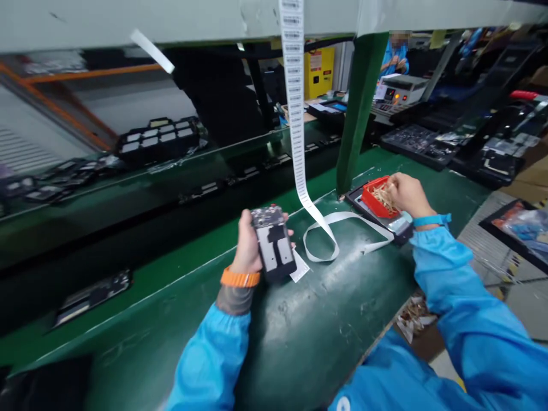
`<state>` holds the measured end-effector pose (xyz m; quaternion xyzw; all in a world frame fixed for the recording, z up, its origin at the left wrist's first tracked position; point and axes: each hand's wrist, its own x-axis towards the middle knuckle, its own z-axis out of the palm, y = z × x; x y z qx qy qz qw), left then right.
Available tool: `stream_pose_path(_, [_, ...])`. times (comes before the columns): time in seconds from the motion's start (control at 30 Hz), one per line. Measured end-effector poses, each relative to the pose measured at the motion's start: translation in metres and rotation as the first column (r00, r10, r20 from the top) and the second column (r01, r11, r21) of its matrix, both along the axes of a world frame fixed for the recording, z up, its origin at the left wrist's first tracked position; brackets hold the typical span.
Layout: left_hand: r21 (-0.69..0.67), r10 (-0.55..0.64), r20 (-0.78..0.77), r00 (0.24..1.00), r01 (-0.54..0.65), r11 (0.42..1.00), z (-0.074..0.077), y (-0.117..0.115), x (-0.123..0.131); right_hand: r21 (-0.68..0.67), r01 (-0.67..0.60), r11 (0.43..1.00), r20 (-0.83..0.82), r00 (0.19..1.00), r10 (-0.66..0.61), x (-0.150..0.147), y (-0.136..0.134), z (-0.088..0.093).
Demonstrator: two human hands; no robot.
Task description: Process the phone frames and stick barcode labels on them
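Note:
My left hand is closed round a smartphone body with its back off, so its circuit board and grey panels show. A white label sheet lies on the green bench just behind the phone. My right hand reaches into a small red bin filled with thin tan strips. Its fingers are drawn together at the strips, and their tips are partly hidden. The bin rests on a dark, flat device.
A strip of barcode labels hangs from the shelf and loops on the bench. A green post stands behind the bin. Another phone body lies on the conveyor at left. Black trays stand at back right; a co-worker is beyond.

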<state>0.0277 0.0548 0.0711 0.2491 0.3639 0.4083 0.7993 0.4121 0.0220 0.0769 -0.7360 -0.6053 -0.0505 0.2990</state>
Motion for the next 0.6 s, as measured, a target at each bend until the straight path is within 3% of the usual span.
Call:
stream_pose_path(0.13, [-0.029,-0.273,0.082,0.959,0.276,0.961,-0.013,0.042,0.023,-0.247,0.168,0.954,0.212,0.970,-0.115,0.049,0.026,-0.024])
stream_pose_path(0.2, [-0.047,-0.329,0.121,0.936,0.337,0.940,-0.020,0.058,0.034,-0.210,0.201,0.957,0.188,0.969,-0.162,0.052,0.024,-0.023])
stream_pose_path(0.27, [-0.067,-0.360,0.152,0.920,0.373,0.925,-0.026,0.068,0.045,-0.030,0.193,0.981,0.066,0.979,-0.190,0.043,0.018,-0.016])
stream_pose_path(0.37, [-0.077,-0.399,0.173,0.901,0.416,0.906,-0.032,0.073,0.058,0.243,0.096,0.965,-0.108,0.992,-0.072,0.000,0.015,-0.011])
stream_pose_path(0.5, [-0.039,-0.392,0.229,0.891,0.411,0.911,-0.029,0.064,0.062,0.189,-0.183,0.965,-0.153,0.965,0.213,-0.084,0.023,-0.029])
stream_pose_path(0.6, [0.006,-0.363,0.284,0.887,0.377,0.926,-0.020,0.044,0.052,0.176,-0.367,0.913,-0.391,0.825,0.407,-0.131,0.021,-0.040])
